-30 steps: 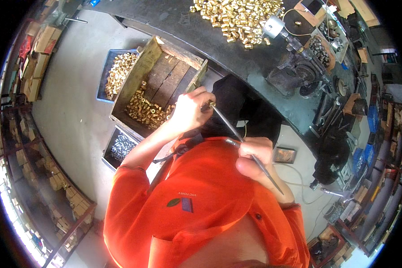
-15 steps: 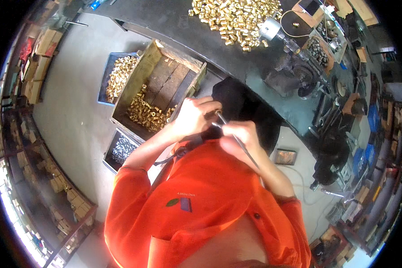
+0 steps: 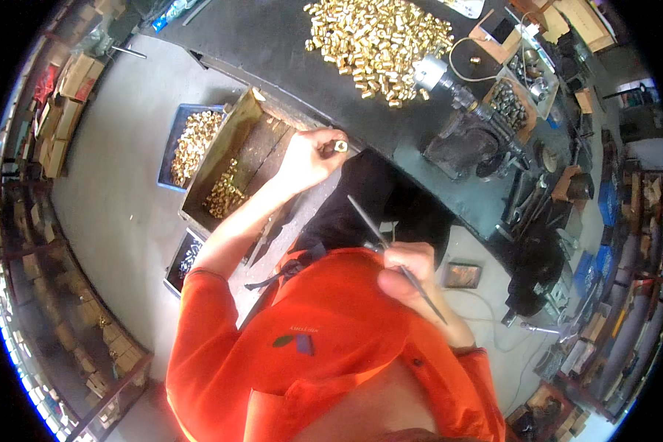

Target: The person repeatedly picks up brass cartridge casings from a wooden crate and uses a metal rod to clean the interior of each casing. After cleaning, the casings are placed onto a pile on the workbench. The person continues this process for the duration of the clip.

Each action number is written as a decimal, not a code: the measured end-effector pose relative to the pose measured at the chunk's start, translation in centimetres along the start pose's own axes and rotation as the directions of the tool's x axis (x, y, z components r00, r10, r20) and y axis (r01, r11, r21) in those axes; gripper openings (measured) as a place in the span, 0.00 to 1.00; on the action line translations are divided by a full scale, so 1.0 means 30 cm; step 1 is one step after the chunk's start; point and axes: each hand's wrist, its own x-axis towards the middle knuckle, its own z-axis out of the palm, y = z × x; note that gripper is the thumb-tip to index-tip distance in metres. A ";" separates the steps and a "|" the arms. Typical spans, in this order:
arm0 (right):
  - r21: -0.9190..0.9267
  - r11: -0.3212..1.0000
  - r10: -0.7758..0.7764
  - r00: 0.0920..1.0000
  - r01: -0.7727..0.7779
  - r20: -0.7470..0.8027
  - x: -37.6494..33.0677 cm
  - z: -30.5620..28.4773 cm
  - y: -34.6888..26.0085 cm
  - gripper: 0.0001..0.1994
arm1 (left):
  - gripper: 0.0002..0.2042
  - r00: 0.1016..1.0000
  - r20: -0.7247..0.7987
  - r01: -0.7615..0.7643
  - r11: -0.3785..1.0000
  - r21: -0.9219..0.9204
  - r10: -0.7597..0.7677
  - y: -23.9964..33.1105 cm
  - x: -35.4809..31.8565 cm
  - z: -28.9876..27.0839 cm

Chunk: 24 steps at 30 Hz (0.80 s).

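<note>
Brass fitting (image 3: 340,146) pinched in left hand (image 3: 311,157); right hand (image 3: 409,271) grips thin file (image 3: 390,250), apart.

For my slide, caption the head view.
Left hand holds a small brass fitting over a wooden crate; right hand grips a thin rod.

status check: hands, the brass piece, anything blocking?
Left hand pinching small brass fitting out over wooden box. Right hand gripping thin metal rod near chest, apart from fitting. Nothing between them.
</note>
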 end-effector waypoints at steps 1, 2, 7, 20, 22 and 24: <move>-0.003 1.000 0.004 1.000 -0.004 0.010 0.001 0.001 0.001 0.14 | 0.07 0.999 0.022 -0.039 0.999 0.024 0.038 -0.003 0.043 0.005; 0.027 0.999 0.031 0.999 -0.032 0.015 0.011 -0.005 -0.023 0.13 | 0.08 0.997 0.038 -0.070 0.995 0.073 0.067 -0.015 0.098 0.019; -0.020 0.998 0.060 0.997 -0.061 -0.053 -0.006 -0.003 -0.022 0.11 | 0.13 0.983 -0.026 -0.165 0.944 0.286 0.180 -0.032 0.401 0.091; -0.038 0.999 0.021 0.997 -0.024 -0.071 -0.017 0.020 0.016 0.13 | 0.16 0.948 -0.125 0.290 0.956 -0.049 -0.294 -0.141 0.013 -0.256; 0.031 0.998 0.054 0.998 -0.054 -0.021 -0.018 0.026 0.015 0.13 | 0.19 0.921 0.068 0.391 0.909 -0.145 -0.385 -0.292 -0.123 -0.295; 0.030 0.997 0.068 0.997 -0.068 0.022 0.004 0.027 0.015 0.13 | 0.23 0.978 0.207 -0.039 0.999 -0.002 0.038 -0.594 -0.334 -0.284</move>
